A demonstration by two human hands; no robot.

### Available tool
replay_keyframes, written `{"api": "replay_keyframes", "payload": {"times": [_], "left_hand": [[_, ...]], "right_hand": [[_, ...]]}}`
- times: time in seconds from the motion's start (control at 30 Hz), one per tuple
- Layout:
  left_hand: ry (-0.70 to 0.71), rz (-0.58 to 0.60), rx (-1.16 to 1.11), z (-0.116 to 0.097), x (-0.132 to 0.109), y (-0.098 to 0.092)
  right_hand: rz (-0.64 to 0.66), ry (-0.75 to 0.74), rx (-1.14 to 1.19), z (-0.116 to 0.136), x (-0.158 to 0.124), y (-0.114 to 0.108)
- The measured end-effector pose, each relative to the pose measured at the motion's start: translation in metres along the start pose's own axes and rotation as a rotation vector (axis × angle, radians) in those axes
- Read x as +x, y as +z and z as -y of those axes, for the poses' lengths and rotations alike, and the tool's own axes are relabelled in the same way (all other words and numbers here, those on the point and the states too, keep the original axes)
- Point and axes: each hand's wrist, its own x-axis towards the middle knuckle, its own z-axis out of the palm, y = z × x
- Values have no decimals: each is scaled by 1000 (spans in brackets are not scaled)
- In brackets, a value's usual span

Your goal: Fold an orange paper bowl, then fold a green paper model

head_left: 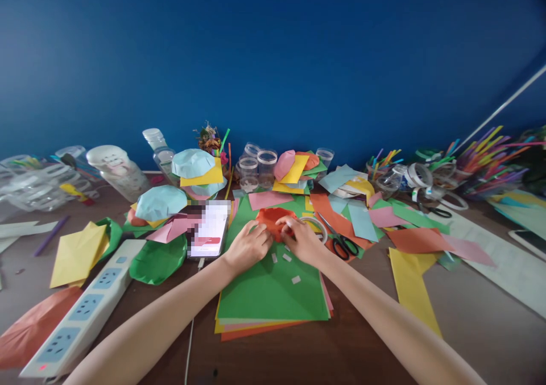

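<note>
An orange-red paper piece with a crimped, raised edge (pixel 273 219) lies on the far part of a stack of coloured paper, whose top sheet is green (pixel 273 297). My left hand (pixel 251 243) is at its left edge, fingers curled onto the paper. From the right, my right hand (pixel 301 240) bends its fingers in a pinch at the paper's near right edge; what sits between the fingertips is hidden. Several small white tape bits (pixel 296 280) lie on the green sheet. A roll of tape (pixel 318 228) lies just beyond my right hand, beside black-handled scissors (pixel 344 246).
A phone (pixel 210 228) on a cable lies left of the stack. Farther left are a white power strip (pixel 85 311) and a green paper bowl (pixel 158 259). Paper scraps (pixel 413 282) spread rightward. Clear plastic cups (pixel 267 166), bottles and straws (pixel 490 160) line the blue wall.
</note>
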Motion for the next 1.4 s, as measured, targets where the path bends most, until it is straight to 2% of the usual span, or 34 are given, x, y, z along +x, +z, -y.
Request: {"api": "replay_keyframes", "payload": {"times": [0.13,0.3,0.37,0.67,0.8,0.97,1.17,1.4], "left_hand": [[-28,-3,-62,1,0,-1],[-252,44,-223,3,1,0],[-297,72,-256,4,0,1],[-285,120,-344,5,-1,4],[-285,126,-335,5,1,2],[-281,76,-358,7,1,-1],[-168,55,-326,8,-4,-1],[-138,89,-244,8,-5,2]], "right_hand": [[-16,6,8,-1,0,2],[-29,-44,-5,-3,-3,4],[-34,-81,-38,-4,-4,4],[-42,-138,-63,-4,-8,3],[-31,-118,-13,-2,-9,2],[-59,-50,39,-2,-8,-1],[-68,32,109,-2,-6,-4],[-46,-5,40,-5,-6,1]]}}
